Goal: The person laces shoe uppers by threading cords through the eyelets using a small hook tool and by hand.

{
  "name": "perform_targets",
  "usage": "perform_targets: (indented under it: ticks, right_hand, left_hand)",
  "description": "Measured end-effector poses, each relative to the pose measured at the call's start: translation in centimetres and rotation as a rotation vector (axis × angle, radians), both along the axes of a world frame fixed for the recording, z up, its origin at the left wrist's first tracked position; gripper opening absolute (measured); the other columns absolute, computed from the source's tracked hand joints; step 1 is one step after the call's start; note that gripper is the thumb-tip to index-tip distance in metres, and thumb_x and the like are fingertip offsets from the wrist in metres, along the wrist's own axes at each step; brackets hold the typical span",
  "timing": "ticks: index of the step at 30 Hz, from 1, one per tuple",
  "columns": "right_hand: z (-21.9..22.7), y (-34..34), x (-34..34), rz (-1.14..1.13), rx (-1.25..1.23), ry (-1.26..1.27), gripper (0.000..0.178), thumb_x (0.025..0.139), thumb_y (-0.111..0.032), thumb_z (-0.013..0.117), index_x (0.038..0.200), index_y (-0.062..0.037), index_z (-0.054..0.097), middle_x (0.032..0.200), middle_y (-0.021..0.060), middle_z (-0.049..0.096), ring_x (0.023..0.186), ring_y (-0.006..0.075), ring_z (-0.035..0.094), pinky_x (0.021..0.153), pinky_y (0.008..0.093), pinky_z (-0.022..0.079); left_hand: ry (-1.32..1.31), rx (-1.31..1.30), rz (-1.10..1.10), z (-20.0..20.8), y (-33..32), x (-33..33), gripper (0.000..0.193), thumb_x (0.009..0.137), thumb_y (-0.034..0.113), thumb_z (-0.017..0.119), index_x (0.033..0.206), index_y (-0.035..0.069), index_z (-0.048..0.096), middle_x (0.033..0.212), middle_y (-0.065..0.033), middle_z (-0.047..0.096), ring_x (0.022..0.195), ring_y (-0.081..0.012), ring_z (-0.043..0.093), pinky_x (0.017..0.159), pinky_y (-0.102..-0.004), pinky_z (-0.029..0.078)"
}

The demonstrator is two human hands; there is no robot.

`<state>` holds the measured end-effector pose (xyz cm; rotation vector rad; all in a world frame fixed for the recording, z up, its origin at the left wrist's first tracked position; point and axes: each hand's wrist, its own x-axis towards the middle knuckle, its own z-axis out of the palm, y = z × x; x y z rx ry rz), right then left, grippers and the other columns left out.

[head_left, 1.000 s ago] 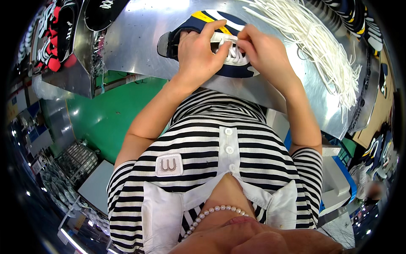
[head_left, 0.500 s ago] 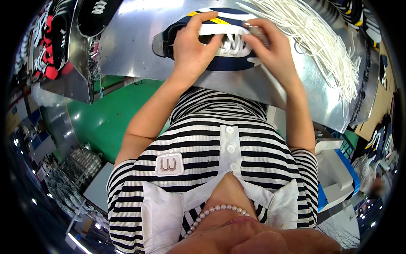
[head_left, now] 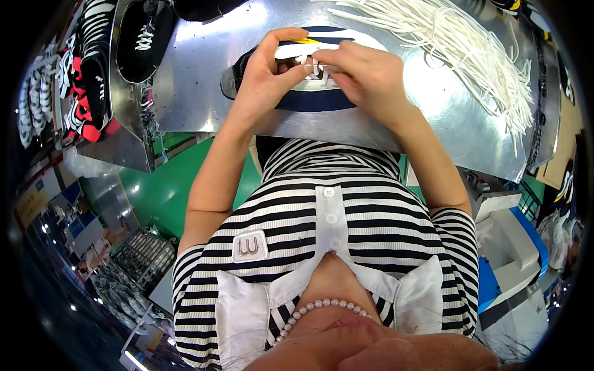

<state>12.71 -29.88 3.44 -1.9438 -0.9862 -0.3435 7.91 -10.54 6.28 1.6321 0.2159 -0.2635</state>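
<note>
On the metal table in front of me lies a navy blue shoe (head_left: 312, 101) with white stripes, a yellow mark and a grey heel. My left hand (head_left: 267, 73) holds it near the opening, fingers over the far side and thumb at the lacing. A white shoelace (head_left: 317, 72) runs through the front of the lacing. Bent over the eyelets, my right hand (head_left: 371, 77) pinches with thumb and forefinger at the lace. The toe is partly hidden behind this hand, and the fingertips of both hands nearly meet.
A large bundle of white shoelaces (head_left: 458, 55) spreads over the right of the metal table (head_left: 198, 80). Black laced shoes (head_left: 146, 40) stand at the far left, beside red and black shoes (head_left: 82, 105). A blue and white machine (head_left: 510, 253) is at my right side.
My right hand has moved left from the toe to the eyelets by my left thumb. The left hand still holds the shoe.
</note>
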Motion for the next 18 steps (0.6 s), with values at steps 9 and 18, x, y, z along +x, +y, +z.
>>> perform_targets:
  ticks: [9, 18]
  right_hand:
    - [1.5, 0.3, -2.0, 0.197, 0.159, 0.344, 0.021, 0.075, -0.001, 0.07, 0.093, -0.0116, 0.073, 0.073, 0.0023, 0.063, 0.057, 0.0124, 0.058, 0.049, 0.0267, 0.043]
    - [0.7, -0.5, -4.7, 0.134, 0.065, 0.619, 0.019, 0.085, -0.009, 0.072, 0.104, -0.0091, 0.072, 0.076, 0.0032, 0.066, 0.056, 0.0091, 0.058, 0.053, 0.0229, 0.046]
  left_hand:
    - [-0.04, -0.017, 0.059, -0.3, 0.1, 0.2, 0.038, 0.098, 0.016, 0.058, 0.133, 0.004, 0.051, 0.097, -0.0077, 0.067, 0.089, -0.0104, 0.063, 0.081, -0.025, 0.05]
    - [-0.103, 0.364, 0.004, 0.5, -0.8, 0.9, 0.042, 0.099, 0.022, 0.057, 0.135, 0.005, 0.045, 0.1, -0.022, 0.07, 0.092, -0.0317, 0.07, 0.085, -0.0366, 0.052]
